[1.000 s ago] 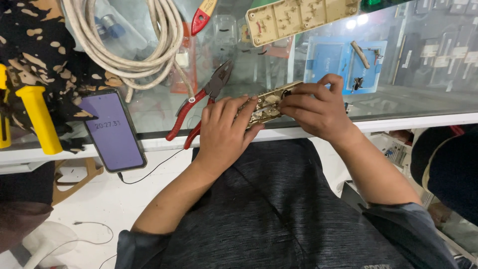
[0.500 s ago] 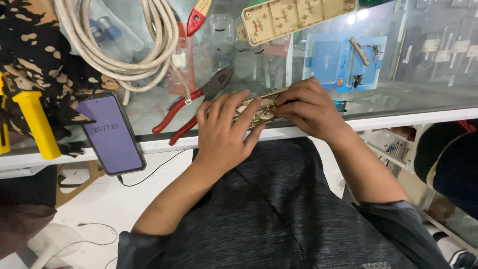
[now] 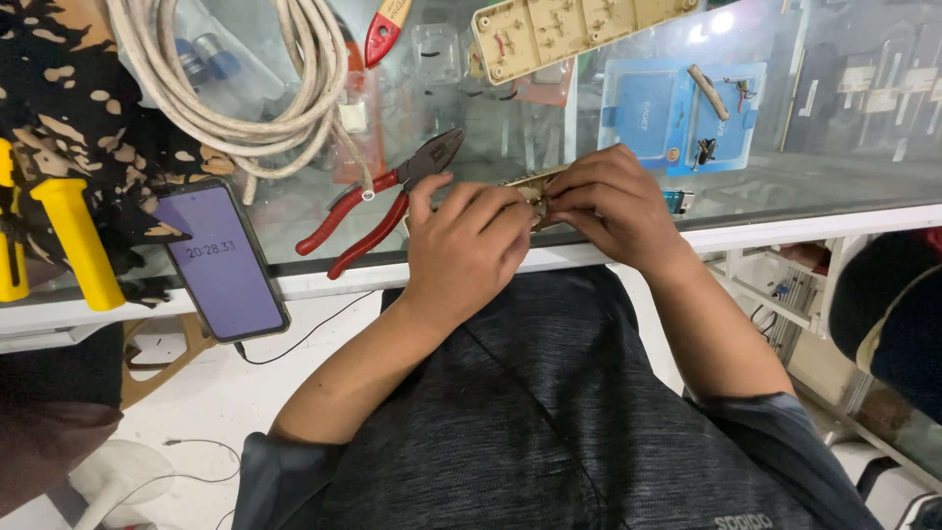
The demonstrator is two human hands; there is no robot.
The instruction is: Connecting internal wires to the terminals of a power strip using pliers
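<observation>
Both my hands meet over the front edge of a glass counter (image 3: 785,186). My left hand (image 3: 466,250) and my right hand (image 3: 608,201) together grip a small beige socket strip part (image 3: 530,186), which is mostly hidden under the fingers. Only its top edge with brass contacts shows between the two hands. Red-handled pliers (image 3: 378,201) lie shut on the glass just left of my left hand.
A purple-screened phone (image 3: 224,260) with a cable lies at the counter's edge on the left. A coiled white cable (image 3: 226,88), yellow tool handles (image 3: 74,240), a beige power strip shell (image 3: 569,29) and a blue packet (image 3: 667,113) sit around. Another person's dark clothing shows at right.
My hands and the part have shifted slightly left and closed in over it, hiding more of the part. The view has drifted a little.
</observation>
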